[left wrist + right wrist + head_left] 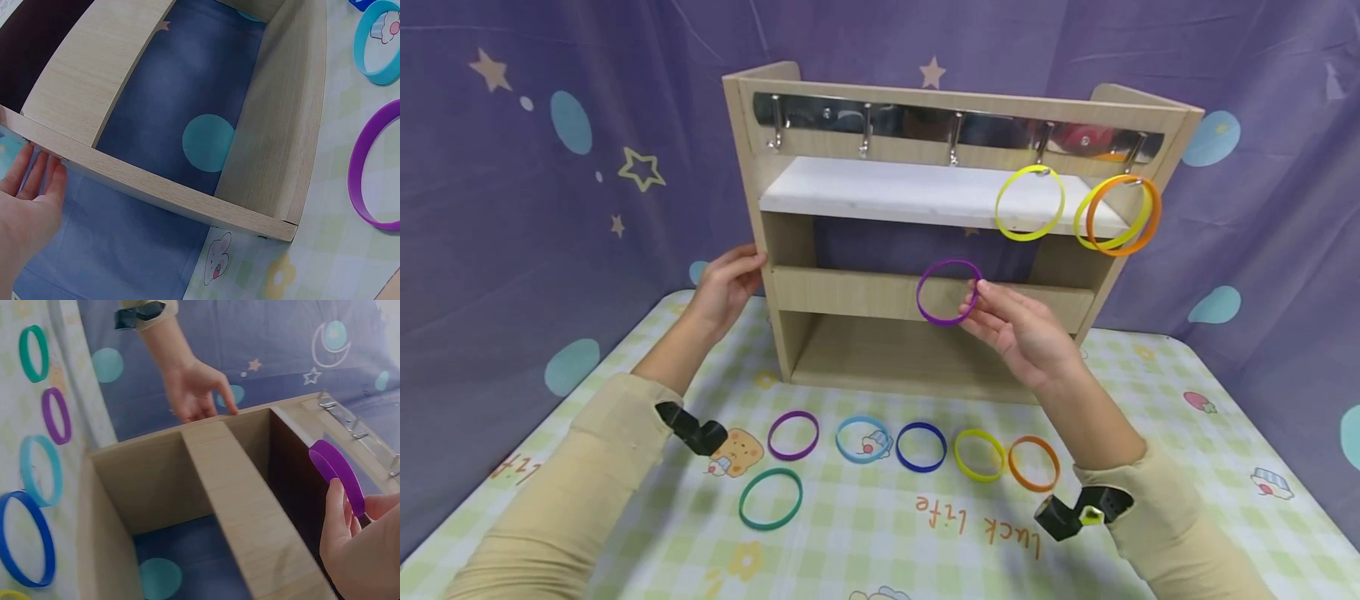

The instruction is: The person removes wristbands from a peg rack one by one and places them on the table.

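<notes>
My right hand (pixel 1018 329) pinches a purple ring (pixel 919 293) between thumb and fingers, in front of the wooden shelf's middle board. In the right wrist view this purple ring (pixel 337 464) stands up from the fingertips. With its fingers against the shelf's left side panel, my left hand (pixel 727 287) touches the wood; the left wrist view shows those fingers (pixel 39 172) at the panel's edge. Across the top of the wooden shelf (pixel 925 296) runs a metal strip with several hooks. One yellow ring (pixel 998 208) hangs on a hook, and an orange ring (pixel 1157 218) overlaps another yellow ring at the rightmost hook.
On the checked tablecloth before the shelf lie a second purple ring (pixel 770 437), a light blue ring (pixel 838 446), a dark blue ring (pixel 899 454), a yellow ring (pixel 958 458), an orange ring (pixel 1013 469) and a green ring (pixel 742 504). A purple curtain (pixel 625 50) hangs behind.
</notes>
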### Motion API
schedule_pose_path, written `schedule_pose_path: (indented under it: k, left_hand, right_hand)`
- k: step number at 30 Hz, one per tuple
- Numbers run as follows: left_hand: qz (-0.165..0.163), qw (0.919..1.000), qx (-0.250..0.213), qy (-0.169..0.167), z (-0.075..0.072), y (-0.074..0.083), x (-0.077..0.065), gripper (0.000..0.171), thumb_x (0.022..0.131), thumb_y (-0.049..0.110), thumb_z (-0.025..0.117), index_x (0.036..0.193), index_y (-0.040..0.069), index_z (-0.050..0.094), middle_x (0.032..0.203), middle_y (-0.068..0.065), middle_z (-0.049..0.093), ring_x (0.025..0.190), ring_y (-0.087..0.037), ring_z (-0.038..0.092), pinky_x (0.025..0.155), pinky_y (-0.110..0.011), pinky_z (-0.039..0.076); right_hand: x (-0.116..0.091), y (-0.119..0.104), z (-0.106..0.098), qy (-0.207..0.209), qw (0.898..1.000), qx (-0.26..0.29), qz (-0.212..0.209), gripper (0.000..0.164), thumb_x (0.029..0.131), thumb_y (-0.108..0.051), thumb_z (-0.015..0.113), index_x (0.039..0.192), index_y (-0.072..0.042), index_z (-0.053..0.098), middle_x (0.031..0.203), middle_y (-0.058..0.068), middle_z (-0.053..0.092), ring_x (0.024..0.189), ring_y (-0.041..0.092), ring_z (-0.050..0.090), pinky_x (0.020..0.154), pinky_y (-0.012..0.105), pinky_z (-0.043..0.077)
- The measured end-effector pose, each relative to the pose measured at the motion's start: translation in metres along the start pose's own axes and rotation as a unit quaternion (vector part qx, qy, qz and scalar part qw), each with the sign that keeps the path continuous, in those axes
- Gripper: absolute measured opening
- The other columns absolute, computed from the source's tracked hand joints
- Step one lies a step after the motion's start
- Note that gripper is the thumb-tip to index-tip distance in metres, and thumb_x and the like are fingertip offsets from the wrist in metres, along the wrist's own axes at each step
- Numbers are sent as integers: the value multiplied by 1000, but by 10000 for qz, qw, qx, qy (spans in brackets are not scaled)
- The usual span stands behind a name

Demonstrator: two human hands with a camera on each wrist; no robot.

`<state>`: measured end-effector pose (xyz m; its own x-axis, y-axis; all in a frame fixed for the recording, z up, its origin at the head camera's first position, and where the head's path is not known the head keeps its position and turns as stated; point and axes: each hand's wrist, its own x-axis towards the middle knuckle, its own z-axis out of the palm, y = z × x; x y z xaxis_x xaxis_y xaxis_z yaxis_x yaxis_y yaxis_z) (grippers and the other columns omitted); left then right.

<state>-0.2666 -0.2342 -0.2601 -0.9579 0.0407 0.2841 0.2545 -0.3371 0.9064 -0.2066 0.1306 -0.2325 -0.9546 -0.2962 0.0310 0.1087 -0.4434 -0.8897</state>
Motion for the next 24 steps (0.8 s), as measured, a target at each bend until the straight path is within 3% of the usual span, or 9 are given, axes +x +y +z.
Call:
schedule_pose_path:
  k: [5,9,15,24]
  left_hand:
    - [-36,10000,47,-4,0,-1,-1,26,97,3,44,94,15,67,91,5,68,86,-7,62,86,-16,48]
    - [-17,10000,22,-18,0,-1,0,26,97,3,44,93,15,67,91,5,68,86,-7,63,87,-16,48]
    - [15,10000,-24,-35,0,-2,1,27,97,2,44,93,14,67,90,5,68,85,-7,63,87,-16,48]
    - [63,9999,-45,-66,1,2,1,26,97,2,44,92,13,67,89,5,68,85,-7,63,87,-16,48]
  right_hand:
    - [3,16,-2,-81,9991,-345,219,16,99,-10,51,93,-9,66,84,0,70,82,9,68,85,23,57]
    - [7,28,-4,-312,9962,-688,441,14,100,-9,48,107,-1,56,87,-1,69,84,9,68,85,23,57]
    - [12,41,-8,-796,9852,-1250,866,32,100,-4,46,126,13,43,89,-1,71,86,8,69,84,22,57]
    - [17,59,-11,-1154,9702,-1733,1241,31,97,-3,51,124,13,50,88,-1,74,85,10,72,87,31,57]
